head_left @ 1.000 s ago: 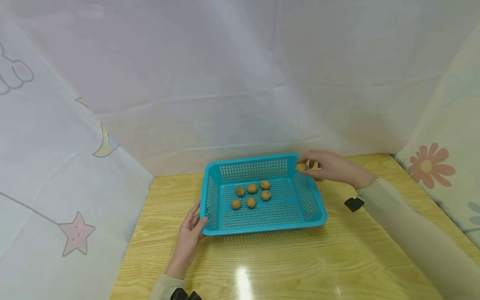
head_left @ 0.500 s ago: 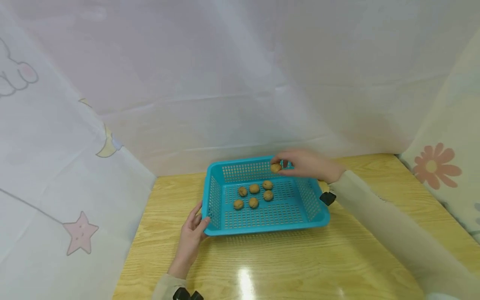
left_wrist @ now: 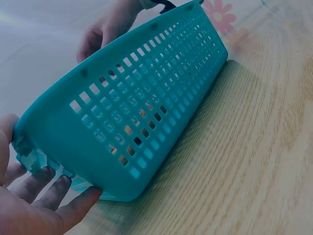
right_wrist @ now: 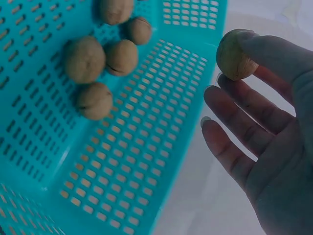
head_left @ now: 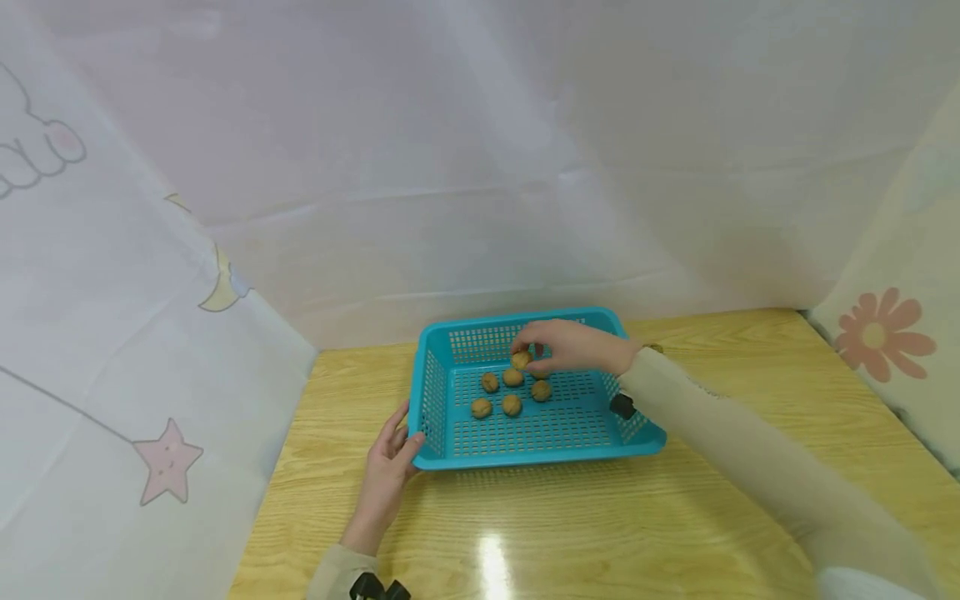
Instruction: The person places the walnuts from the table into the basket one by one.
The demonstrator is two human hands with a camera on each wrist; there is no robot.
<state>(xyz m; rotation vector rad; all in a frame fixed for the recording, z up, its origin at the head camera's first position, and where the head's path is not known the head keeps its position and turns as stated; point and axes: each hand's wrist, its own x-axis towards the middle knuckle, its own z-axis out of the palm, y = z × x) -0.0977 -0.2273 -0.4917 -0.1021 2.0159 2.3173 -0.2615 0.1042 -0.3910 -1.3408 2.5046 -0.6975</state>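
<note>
A turquoise plastic basket (head_left: 525, 460) with slotted walls stands on the wooden table, several walnuts (head_left: 512, 406) lying loose on its floor. My left hand (head_left: 382, 483) grips its left end, thumb over the rim and fingers (left_wrist: 76, 208) against the outer wall. Over the back half of the basket, my right hand (head_left: 570, 343) pinches one walnut (head_left: 521, 360) between thumb and fingers. The right wrist view shows this held walnut (right_wrist: 236, 55) at the thumb tip, with the other fingers spread loosely. In the head view my right hand partly covers a walnut behind it.
Behind the table (head_left: 735, 333) hangs a pale cloth backdrop (head_left: 480, 167), with printed side cloths at left and right. A small brown thing (head_left: 655, 347) peeks out behind my right sleeve, beyond the basket's right end.
My right hand has carried the walnut left from the basket's right back corner and lowered it toward the walnuts inside. My left hand keeps its grip on the basket.
</note>
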